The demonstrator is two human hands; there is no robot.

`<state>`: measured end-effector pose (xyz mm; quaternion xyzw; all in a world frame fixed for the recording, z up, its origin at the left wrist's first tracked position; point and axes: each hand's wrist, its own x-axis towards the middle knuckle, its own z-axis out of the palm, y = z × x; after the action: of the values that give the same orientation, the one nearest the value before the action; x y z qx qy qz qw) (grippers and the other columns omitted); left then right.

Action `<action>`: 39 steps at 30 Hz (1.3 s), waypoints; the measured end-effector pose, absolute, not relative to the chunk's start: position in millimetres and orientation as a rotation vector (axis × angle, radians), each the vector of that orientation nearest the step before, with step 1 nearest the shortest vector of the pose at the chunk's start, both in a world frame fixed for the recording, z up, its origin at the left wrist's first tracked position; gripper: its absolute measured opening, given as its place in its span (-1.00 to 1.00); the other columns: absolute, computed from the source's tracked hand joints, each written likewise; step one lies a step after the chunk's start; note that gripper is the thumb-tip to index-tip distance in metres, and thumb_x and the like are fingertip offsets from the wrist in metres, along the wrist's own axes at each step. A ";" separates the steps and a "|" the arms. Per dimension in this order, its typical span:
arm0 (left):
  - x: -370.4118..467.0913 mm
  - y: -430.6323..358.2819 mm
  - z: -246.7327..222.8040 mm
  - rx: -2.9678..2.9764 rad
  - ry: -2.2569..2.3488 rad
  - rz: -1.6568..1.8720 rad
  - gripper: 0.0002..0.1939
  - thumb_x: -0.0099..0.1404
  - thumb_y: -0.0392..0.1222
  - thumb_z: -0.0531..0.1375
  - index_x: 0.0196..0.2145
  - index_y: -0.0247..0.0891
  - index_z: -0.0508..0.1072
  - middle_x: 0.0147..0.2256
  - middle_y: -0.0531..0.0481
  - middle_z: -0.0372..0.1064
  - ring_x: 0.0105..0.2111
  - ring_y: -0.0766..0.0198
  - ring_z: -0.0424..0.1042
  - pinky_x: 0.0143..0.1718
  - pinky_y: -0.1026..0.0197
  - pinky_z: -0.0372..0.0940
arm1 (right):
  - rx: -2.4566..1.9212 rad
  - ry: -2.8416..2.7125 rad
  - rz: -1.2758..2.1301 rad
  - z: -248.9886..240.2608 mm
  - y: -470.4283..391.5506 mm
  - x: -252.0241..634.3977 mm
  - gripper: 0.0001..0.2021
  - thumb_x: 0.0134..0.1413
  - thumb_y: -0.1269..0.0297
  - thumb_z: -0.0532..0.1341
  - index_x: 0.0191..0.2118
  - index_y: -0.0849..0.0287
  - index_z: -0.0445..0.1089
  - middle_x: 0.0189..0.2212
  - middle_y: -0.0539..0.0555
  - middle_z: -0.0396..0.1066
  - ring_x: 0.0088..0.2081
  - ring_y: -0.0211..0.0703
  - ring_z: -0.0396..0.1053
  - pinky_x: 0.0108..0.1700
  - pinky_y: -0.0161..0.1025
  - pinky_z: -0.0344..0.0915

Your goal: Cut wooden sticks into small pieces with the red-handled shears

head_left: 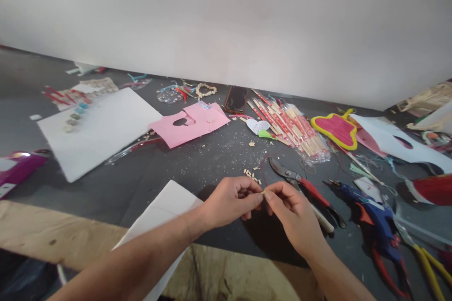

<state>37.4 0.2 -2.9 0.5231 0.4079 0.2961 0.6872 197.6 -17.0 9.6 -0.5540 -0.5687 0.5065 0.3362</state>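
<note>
My left hand (235, 201) and my right hand (289, 209) meet fingertip to fingertip above the dark table (141, 197). Both pinch one tiny pale piece (263, 193) between thumb and forefinger. A thin red thread (262, 167) shows just beyond the fingertips; whether it reaches the pinched piece cannot be made out. Small cut wooden bits (252, 175) lie just past my left hand. Beside my right hand rest pruning shears (310, 188) with red handles.
Wrapped chopsticks (289, 124), a phone (236, 99) and pink paper (190, 124) lie farther back. At right is a blue glue gun (374, 216); at left, a white board (99, 131). Another white board (158, 216) lies under my left forearm.
</note>
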 end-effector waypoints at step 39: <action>33.2 5.5 -6.2 1.039 0.820 0.624 -0.75 0.13 -0.08 0.18 -0.42 -0.37 0.36 -0.55 0.03 0.35 -0.69 0.50 0.24 -0.66 0.42 0.20 | -1.471 -1.585 1.406 6.8 -18.1 207.7 -0.79 0.07 0.12 0.11 -0.35 0.16 0.33 -0.57 -0.07 0.25 -0.51 -0.33 0.19 -0.46 -0.36 0.14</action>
<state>33.2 5.5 -6.2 0.4742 0.3745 0.2850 0.7441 207.7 -18.1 6.8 -0.5479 -0.5903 0.5237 0.2777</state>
